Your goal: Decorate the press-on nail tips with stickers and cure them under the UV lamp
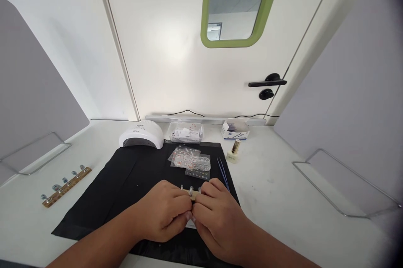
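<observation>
My left hand (166, 211) and my right hand (218, 219) meet over the black mat, both closed, thumbs and fingertips nearly touching. What their fingers pinch is hidden. Just beyond the fingertips is a wooden nail-tip stand (194, 194) with small pale tips standing up on it, partly covered by the hands. A bit of a white, flat thing (190, 223) shows below the thumbs. Farther back lie clear sheets of nail decorations (182, 155) and a clear case of small gems (201, 163). Blue tweezers (223, 173) rest right of them.
On the black mat's (126, 184) far edge stand a white nail lamp (141, 134) and a clear box of packets (186, 132). An alcohol pad box (235, 129) and a polish bottle (233, 152) stand right. Another nail-tip stand (66, 187) lies left. Wire frames (340, 211) flank the table.
</observation>
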`<state>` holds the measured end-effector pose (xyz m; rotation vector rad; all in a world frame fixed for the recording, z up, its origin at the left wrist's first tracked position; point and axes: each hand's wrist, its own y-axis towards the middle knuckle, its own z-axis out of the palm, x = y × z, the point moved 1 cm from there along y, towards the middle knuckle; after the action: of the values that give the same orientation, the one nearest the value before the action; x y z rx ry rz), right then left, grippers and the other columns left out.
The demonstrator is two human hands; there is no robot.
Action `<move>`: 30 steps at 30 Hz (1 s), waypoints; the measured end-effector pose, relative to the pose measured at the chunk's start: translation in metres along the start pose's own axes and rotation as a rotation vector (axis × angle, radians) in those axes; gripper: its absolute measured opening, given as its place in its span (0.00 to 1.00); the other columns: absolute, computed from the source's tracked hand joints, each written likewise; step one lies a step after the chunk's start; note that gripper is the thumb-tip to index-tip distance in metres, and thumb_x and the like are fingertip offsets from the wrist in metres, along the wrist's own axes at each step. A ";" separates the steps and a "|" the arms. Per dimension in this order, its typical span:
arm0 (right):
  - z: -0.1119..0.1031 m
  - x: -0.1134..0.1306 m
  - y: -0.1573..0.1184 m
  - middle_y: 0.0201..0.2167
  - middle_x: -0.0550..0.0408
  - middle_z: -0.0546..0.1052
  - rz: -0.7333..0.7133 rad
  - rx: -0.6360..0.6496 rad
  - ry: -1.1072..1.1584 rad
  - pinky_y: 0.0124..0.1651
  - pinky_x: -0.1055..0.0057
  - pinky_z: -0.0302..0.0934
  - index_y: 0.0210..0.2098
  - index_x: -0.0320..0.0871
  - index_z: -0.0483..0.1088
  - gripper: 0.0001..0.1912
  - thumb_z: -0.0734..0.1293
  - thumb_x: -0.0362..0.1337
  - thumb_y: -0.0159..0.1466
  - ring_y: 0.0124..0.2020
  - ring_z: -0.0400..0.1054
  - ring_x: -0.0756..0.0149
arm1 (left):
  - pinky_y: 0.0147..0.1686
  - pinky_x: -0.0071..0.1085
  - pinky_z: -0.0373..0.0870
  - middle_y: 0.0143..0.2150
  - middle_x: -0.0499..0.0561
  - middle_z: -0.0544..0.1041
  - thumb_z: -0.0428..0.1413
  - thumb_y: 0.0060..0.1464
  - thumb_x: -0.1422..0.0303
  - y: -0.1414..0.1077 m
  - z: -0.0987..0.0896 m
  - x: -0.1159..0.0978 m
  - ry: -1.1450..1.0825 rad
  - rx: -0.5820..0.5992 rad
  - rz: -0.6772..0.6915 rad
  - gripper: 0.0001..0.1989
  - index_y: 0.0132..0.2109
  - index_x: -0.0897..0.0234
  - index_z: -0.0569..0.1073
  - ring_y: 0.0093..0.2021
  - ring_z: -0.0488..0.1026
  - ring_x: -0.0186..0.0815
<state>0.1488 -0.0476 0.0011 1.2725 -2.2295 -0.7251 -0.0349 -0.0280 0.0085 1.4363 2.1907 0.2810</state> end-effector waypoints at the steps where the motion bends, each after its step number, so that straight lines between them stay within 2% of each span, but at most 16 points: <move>1: 0.001 0.000 0.000 0.24 0.55 0.69 -0.005 -0.004 0.003 0.33 0.63 0.44 0.24 0.41 0.62 0.09 0.60 0.27 0.60 0.28 0.52 0.67 | 0.24 0.31 0.50 0.24 0.46 0.66 0.46 0.56 0.74 0.000 0.001 0.000 -0.002 0.008 -0.003 0.08 0.30 0.62 0.57 0.23 0.59 0.31; 8: 0.001 0.003 0.000 0.21 0.57 0.65 -0.056 -0.063 0.009 0.32 0.64 0.44 0.21 0.41 0.59 0.10 0.61 0.27 0.58 0.27 0.51 0.68 | 0.24 0.31 0.48 0.22 0.45 0.63 0.46 0.52 0.75 0.001 0.003 -0.003 -0.072 -0.001 -0.010 0.09 0.29 0.61 0.52 0.22 0.56 0.31; 17: -0.002 0.008 0.001 0.18 0.57 0.61 -0.130 -0.128 -0.069 0.30 0.63 0.45 0.18 0.42 0.58 0.12 0.60 0.26 0.56 0.25 0.49 0.68 | 0.25 0.29 0.52 0.22 0.44 0.63 0.45 0.52 0.77 0.005 0.002 -0.011 -0.265 -0.065 -0.043 0.08 0.28 0.62 0.55 0.22 0.58 0.30; 23: -0.005 0.008 0.002 0.17 0.56 0.59 -0.228 -0.194 -0.129 0.28 0.64 0.43 0.15 0.40 0.59 0.14 0.62 0.26 0.55 0.25 0.47 0.69 | 0.27 0.27 0.53 0.22 0.43 0.57 0.45 0.56 0.75 0.007 0.002 -0.016 -0.406 -0.065 -0.121 0.10 0.28 0.62 0.54 0.24 0.55 0.29; 30: -0.006 0.006 -0.001 0.16 0.56 0.59 -0.257 -0.189 -0.158 0.28 0.64 0.44 0.14 0.39 0.60 0.13 0.64 0.25 0.52 0.25 0.46 0.69 | 0.27 0.26 0.53 0.22 0.43 0.55 0.46 0.57 0.73 0.009 0.006 -0.018 -0.582 -0.087 -0.195 0.12 0.26 0.63 0.54 0.24 0.53 0.28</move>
<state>0.1499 -0.0547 0.0055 1.4647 -2.0768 -1.1400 -0.0189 -0.0406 0.0124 1.0738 1.7906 -0.1017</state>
